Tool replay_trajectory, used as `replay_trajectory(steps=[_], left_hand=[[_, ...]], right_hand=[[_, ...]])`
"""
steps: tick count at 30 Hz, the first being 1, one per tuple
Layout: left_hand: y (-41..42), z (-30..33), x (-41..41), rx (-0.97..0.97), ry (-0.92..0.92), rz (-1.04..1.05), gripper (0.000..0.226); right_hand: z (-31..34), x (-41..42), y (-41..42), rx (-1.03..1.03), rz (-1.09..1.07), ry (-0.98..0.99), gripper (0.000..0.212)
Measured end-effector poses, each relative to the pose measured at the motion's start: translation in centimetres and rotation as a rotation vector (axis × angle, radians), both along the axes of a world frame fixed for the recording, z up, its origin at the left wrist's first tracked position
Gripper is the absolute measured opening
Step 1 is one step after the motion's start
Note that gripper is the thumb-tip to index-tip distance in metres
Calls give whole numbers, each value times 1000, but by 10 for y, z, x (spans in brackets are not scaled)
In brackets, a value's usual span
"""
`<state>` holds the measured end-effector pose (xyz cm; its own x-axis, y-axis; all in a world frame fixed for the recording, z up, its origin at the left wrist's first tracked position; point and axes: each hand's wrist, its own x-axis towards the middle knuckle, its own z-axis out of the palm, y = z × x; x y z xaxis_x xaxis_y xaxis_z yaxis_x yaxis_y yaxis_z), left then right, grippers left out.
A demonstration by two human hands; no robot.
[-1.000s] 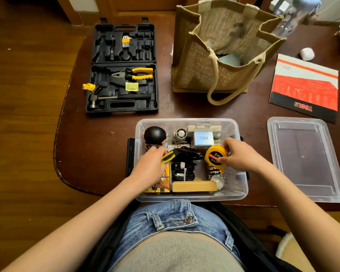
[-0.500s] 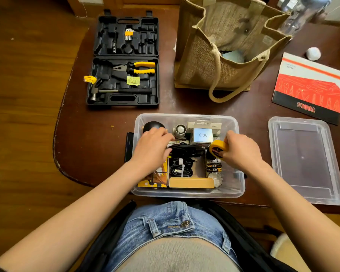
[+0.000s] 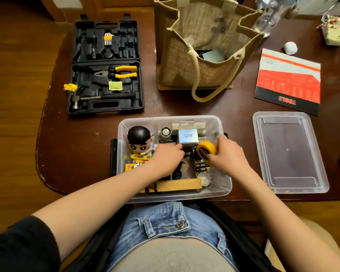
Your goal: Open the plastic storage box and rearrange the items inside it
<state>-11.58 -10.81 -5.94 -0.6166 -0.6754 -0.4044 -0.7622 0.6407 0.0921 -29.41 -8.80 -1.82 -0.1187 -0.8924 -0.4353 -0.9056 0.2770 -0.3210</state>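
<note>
Right hand (image 3: 227, 156) grips my tape measure (image 3: 206, 149) on edge at the box's (image 3: 227, 185) right side, batteries (image 3: 201, 166) just below it. Left hand (image 3: 168, 157) curls at the centre, fingertips touching the Q88 carton (image 3: 187, 136); its hold I cannot tell.

The left hand (image 3: 168, 157) has moved right off the black-haired toy figure (image 3: 139, 138), which now shows fully, and reaches toward the Q88 box (image 3: 188, 136). The right hand (image 3: 227, 156) has carried the yellow tape measure (image 3: 206, 150) slightly toward the storage box's (image 3: 124, 124) far wall.

A dark reddish-brown wooden table (image 3: 67, 146) with a worn, rounded edge stands on a warm brown plank floor (image 3: 14, 114). Pale wall and wooden trim (image 3: 71, 1) show at the top.
</note>
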Motion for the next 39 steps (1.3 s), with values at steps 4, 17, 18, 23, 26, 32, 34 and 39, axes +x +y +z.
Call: replay_trajectory(steps=[4, 17, 18, 23, 26, 32, 34, 39], left_hand=[[-2, 1, 7, 158, 260, 259, 46], [6, 6, 26, 437, 452, 474, 21], [6, 6, 26, 438, 443, 474, 23], [4, 8, 29, 465, 463, 481, 28], [4, 9, 25, 500, 533, 492, 25], [5, 6, 23, 554, 593, 524, 25], [-1, 5, 32, 351, 499, 499, 30], [-12, -7, 35, 173, 190, 367, 49]], right_hand=[[-1, -2, 5, 58, 74, -137, 30], [-18, 19, -17, 389, 620, 361, 54], [-19, 24, -18, 407, 619, 406, 42], [-17, 22, -25, 282, 473, 121, 31], [-7, 25, -16, 307, 393, -325, 57], [-14, 11, 3, 154, 361, -138, 21], [-15, 2, 5, 111, 323, -29, 16], [-18, 2, 11, -127, 164, 3, 12]])
